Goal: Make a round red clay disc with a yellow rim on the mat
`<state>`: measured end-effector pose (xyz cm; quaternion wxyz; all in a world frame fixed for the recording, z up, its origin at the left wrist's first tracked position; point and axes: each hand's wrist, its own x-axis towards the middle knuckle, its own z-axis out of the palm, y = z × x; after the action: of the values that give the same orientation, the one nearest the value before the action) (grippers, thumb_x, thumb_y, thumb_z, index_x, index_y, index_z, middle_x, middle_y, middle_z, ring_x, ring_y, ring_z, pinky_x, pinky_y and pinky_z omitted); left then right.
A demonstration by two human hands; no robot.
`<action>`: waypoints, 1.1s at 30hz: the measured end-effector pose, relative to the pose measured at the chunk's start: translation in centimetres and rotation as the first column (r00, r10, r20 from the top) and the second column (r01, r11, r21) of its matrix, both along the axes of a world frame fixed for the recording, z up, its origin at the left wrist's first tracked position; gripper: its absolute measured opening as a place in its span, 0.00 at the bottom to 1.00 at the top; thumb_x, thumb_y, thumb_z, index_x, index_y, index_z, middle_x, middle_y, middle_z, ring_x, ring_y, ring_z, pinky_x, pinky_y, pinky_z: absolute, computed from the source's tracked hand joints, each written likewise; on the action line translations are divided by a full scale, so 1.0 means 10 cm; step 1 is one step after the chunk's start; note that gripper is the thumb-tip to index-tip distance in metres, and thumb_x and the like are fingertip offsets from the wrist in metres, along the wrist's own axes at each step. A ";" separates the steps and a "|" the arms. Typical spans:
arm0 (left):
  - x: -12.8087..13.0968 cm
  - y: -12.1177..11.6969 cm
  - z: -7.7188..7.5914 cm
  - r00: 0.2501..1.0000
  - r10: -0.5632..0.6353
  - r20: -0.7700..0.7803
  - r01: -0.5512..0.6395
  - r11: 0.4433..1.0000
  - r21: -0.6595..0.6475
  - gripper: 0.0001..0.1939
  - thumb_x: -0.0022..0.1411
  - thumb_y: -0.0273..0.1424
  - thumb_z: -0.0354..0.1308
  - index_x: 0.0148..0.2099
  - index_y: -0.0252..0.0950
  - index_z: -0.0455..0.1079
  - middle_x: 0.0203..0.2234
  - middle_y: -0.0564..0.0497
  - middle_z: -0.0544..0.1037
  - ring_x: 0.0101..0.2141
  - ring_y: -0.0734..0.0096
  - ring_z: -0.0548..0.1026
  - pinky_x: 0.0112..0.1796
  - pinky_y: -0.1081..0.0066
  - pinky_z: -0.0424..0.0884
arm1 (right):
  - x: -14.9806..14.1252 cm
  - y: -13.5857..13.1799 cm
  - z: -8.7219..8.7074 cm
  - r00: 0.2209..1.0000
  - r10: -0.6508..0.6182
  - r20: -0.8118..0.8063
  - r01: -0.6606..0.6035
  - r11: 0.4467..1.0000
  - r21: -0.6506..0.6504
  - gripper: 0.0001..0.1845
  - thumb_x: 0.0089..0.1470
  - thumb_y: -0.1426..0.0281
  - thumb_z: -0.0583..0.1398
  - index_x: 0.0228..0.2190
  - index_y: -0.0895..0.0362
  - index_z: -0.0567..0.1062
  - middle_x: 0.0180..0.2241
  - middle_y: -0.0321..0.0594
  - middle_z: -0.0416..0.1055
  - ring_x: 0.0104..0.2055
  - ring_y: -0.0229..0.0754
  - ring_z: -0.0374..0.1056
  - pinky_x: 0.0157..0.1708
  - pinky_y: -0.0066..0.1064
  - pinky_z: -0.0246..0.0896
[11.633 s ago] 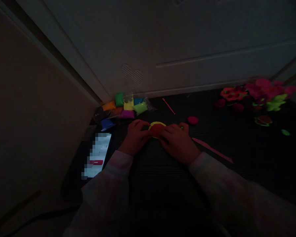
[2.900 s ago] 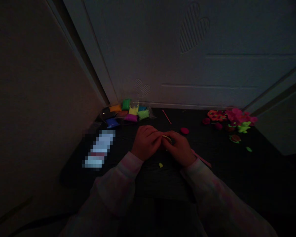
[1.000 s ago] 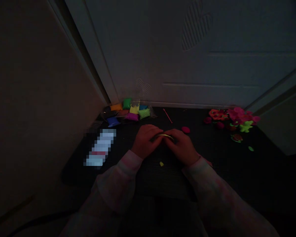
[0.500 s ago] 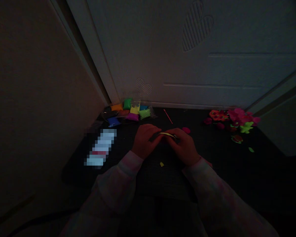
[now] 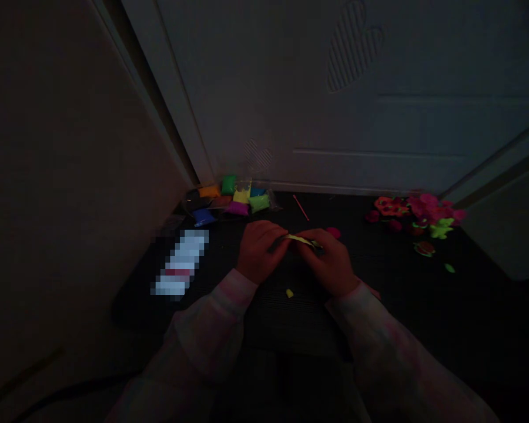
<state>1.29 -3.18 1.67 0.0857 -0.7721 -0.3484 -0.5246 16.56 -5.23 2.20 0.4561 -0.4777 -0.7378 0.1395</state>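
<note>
A thin strip of yellow clay (image 5: 300, 239) spans the gap between my hands above the dark table. My left hand (image 5: 261, 251) pinches its left end between thumb and fingers. The right end is pinched in my right hand (image 5: 328, 261), with the thumb under it. A small yellow clay lump (image 5: 290, 293) lies on the table nearer to me, below the hands. Just behind my right hand sits a dark pink clay piece (image 5: 333, 232), partly covered by the fingers.
Several clay packets (image 5: 238, 200) in different colours lie at the back left. A pink stick tool (image 5: 300, 207) rests near the white panel. At the right are pink clay flowers (image 5: 427, 208) and a green leaf piece (image 5: 449, 268). A blurred-out bright rectangle (image 5: 180, 264) lies left.
The yellow strip has shifted slightly to the right and its right end shows a little more. Both hands stay almost in the same place.
</note>
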 end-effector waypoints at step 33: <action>0.00 0.00 -0.03 0.994 0.108 -0.023 -0.109 0.993 -0.044 0.07 0.52 0.30 0.58 0.34 0.34 0.68 0.28 0.49 0.75 0.34 0.68 0.70 0.35 0.66 0.66 | -0.01 -0.02 -0.03 0.996 -0.085 -0.036 0.087 0.994 0.064 0.07 0.47 0.72 0.55 0.32 0.53 0.70 0.32 0.37 0.72 0.36 0.41 0.66 0.38 0.35 0.60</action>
<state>1.26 -3.14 1.41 0.1000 -0.7591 -0.4006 -0.5033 16.50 -5.39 1.86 0.4892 -0.4916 -0.7130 0.1033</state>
